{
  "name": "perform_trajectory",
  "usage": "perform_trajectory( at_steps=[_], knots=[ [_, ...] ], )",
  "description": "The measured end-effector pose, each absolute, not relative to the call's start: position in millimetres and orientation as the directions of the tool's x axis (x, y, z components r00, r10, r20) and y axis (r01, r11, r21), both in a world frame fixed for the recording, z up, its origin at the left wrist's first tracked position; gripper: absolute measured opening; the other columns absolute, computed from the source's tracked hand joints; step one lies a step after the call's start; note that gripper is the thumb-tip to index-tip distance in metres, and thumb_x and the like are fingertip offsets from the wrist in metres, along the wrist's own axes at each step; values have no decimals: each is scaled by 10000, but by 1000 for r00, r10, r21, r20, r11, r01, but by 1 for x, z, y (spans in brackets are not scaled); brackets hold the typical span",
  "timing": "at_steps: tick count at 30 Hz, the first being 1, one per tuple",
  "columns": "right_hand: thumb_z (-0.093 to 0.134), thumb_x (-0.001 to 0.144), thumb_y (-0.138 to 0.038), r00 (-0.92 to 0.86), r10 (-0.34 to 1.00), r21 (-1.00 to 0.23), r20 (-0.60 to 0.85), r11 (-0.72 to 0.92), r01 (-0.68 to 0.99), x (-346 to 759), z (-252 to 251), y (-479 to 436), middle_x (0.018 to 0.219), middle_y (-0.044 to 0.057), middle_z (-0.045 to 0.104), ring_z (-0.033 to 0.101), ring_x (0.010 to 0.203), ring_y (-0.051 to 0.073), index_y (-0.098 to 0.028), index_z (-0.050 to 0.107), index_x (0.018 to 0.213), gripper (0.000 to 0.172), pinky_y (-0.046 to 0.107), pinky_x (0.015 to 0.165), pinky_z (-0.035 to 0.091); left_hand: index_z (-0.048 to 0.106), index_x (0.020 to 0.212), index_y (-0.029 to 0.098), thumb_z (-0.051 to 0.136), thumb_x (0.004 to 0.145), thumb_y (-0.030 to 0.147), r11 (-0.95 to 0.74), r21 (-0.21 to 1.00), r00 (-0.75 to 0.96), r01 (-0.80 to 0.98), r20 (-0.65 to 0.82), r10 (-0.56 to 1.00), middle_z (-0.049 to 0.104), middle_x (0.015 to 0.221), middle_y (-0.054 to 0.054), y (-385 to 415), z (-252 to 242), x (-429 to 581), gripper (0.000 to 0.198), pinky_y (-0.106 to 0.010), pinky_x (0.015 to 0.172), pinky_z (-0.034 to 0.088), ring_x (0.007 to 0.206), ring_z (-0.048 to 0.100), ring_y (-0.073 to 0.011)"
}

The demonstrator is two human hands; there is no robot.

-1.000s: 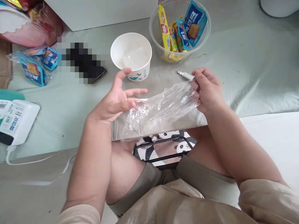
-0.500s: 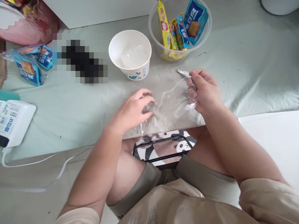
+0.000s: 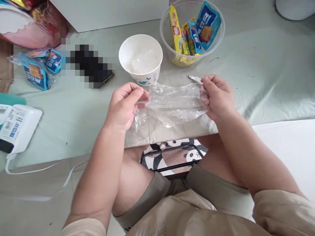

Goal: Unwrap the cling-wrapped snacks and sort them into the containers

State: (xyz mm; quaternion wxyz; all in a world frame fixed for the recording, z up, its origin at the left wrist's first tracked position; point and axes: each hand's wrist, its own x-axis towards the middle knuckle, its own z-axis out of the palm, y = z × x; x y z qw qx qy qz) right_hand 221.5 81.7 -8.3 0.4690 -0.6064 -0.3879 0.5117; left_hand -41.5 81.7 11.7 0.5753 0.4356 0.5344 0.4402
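Observation:
A crumpled clear plastic bag (image 3: 172,103) is stretched between my two hands above the near edge of a low table (image 3: 258,65) covered in pale green cloth. My left hand (image 3: 125,105) pinches the bag's left end with closed fingers. My right hand (image 3: 218,96) grips the right end, fingers curled. Just beyond the bag stands a white paper bowl (image 3: 140,59) with clear plastic inside. A clear plastic tub (image 3: 193,31) holding several yellow and blue snack packets sits behind it to the right.
A small white object (image 3: 195,78) lies by my right hand. A dark phone (image 3: 103,80) and blue snack packets (image 3: 36,70) lie at the left. A white device (image 3: 17,126) with a cable sits at the left edge. A panda-print seat (image 3: 172,157) shows between my knees.
My left hand, open a second ago, came down onto the bag, closed on its left end and lifted, pulling the bag taut. My right hand kept its grip.

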Motion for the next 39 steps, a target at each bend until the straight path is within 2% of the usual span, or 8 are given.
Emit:
perform_trajectory(
  at_steps=[7, 10, 17, 21, 27, 33, 36, 39],
  knots=[
    [748, 847, -505, 135, 946, -955, -296, -288, -76, 219, -4, 78, 747, -37, 538, 310, 432, 54, -252, 538, 888, 331, 252, 390, 227, 642, 839, 212, 911, 604, 256, 287, 954, 95, 84, -295, 951, 679, 812, -12, 83, 4, -38, 359, -219, 466, 463, 614, 632, -117],
    [677, 897, -512, 162, 945, -957, -283, -268, -107, 225, -8, 80, 865, -12, 623, 401, 480, 75, -286, 549, 1039, 295, 251, 432, 297, 563, 762, 215, 844, 755, 366, 296, 951, 53, 92, -302, 952, 615, 689, 9, 85, 2, -38, 319, -220, 407, 361, 542, 576, -100],
    [686, 788, -776, -79, 981, -964, -178, -190, -186, 210, -10, 70, 1153, 43, 720, 699, 1181, 260, -352, 514, 1252, 652, 411, 902, 595, 379, 924, 261, 625, 1002, 453, 288, 923, -159, -256, -334, 929, 584, 700, 76, 90, 18, -31, 321, -198, 362, 98, 400, 474, -38],
    [858, 737, -566, -211, 965, -953, -154, -201, -224, 200, -15, 64, 820, -32, 672, 738, 962, 218, -324, 544, 1225, 629, 409, 935, 604, 380, 893, 249, 505, 1087, 349, 118, 952, -300, -281, -204, 932, 501, 624, 78, 87, 24, -27, 251, -191, 350, 93, 432, 484, -45],
    [736, 875, -596, -134, 987, -991, -85, -98, -96, 211, -32, 66, 632, -71, 591, 541, 447, 116, -323, 507, 1281, 540, 267, 460, 455, 452, 863, 247, 468, 1077, 265, 144, 976, -414, -164, -200, 888, 497, 510, 83, 87, 29, -34, 216, -207, 349, 79, 328, 325, -60],
    [646, 956, -549, 52, 997, -996, 57, 60, -61, 216, -41, 70, 623, -72, 580, 574, 469, 117, -359, 451, 1397, 518, 257, 466, 443, 449, 1147, 300, 733, 869, 517, 154, 973, -149, -173, -180, 972, 712, 599, 21, 86, 22, -48, 453, -200, 380, 340, 442, 632, -158],
    [607, 990, -516, 113, 985, -991, 131, 133, -9, 224, -41, 73, 692, -50, 626, 628, 554, 130, -387, 455, 1399, 455, 275, 517, 485, 372, 1307, 335, 876, 736, 334, 119, 987, 39, -105, -115, 993, 763, 670, 45, 79, 20, -53, 762, -240, 497, 492, 548, 710, -182],
    [631, 990, -473, 155, 961, -971, 228, 236, -29, 230, -37, 72, 653, -67, 578, 601, 535, 116, -366, 550, 1214, 261, 268, 531, 504, 466, 1203, 329, 849, 783, 256, -8, 997, 4, -77, 9, 1000, 765, 681, 85, 73, 20, -54, 573, -236, 503, 489, 504, 660, -132]
  ],
)
